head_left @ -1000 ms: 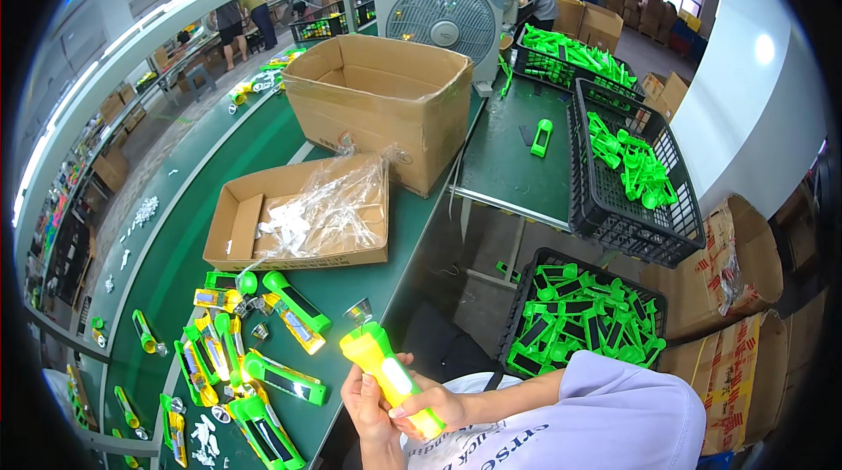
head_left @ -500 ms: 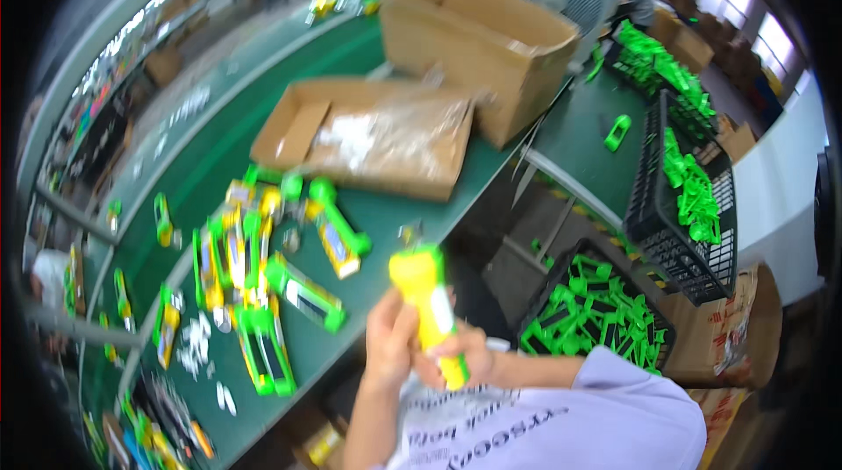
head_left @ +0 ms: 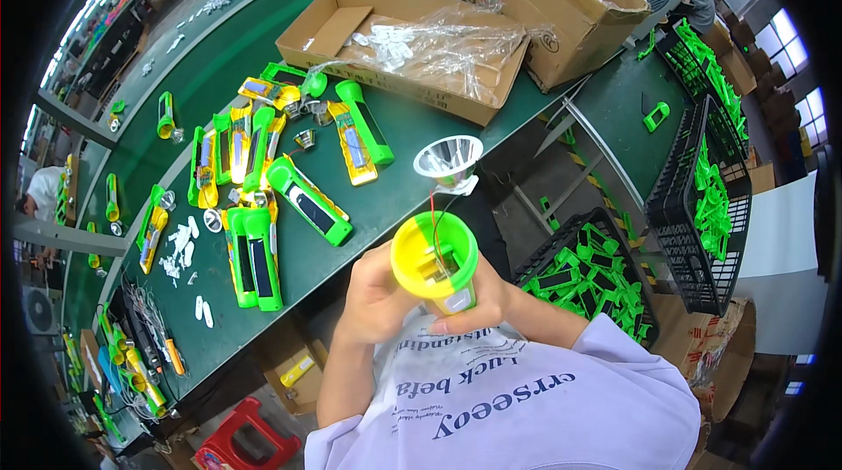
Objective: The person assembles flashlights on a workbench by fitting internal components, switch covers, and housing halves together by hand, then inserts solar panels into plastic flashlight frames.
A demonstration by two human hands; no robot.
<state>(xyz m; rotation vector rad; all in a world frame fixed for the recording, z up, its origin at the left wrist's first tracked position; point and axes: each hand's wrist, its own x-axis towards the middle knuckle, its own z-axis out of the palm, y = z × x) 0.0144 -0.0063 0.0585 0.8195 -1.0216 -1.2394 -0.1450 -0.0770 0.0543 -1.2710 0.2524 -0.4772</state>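
Note:
Both hands are closed around a yellow and green flashlight body (head_left: 412, 273) in front of my chest. My left hand (head_left: 375, 299) grips its yellow side, and my right hand (head_left: 488, 296) wraps the green side with the thumb below. Its round open end faces up, showing the hollow inside. Thin red and dark wires run out of it to a shiny cone reflector (head_left: 447, 159), which stands apart beyond the rim. Left of my hands, several similar flashlights (head_left: 303, 198) lie on the green table (head_left: 386, 224), some with loose reflectors (head_left: 304, 138).
A low carton (head_left: 412, 97) with small white parts and plastic film sits at the back, beside a taller carton (head_left: 535, 14). Black crates (head_left: 675, 242) of green parts stand to the right. White pieces (head_left: 180, 246) and an orange-handled screwdriver (head_left: 176, 356) lie left. A red stool (head_left: 246, 444) is below.
The flashlight has tipped so its open end now faces up toward my view. Its wired reflector shows clearly beyond the rim. Both hands stay on the body, and my view has shifted.

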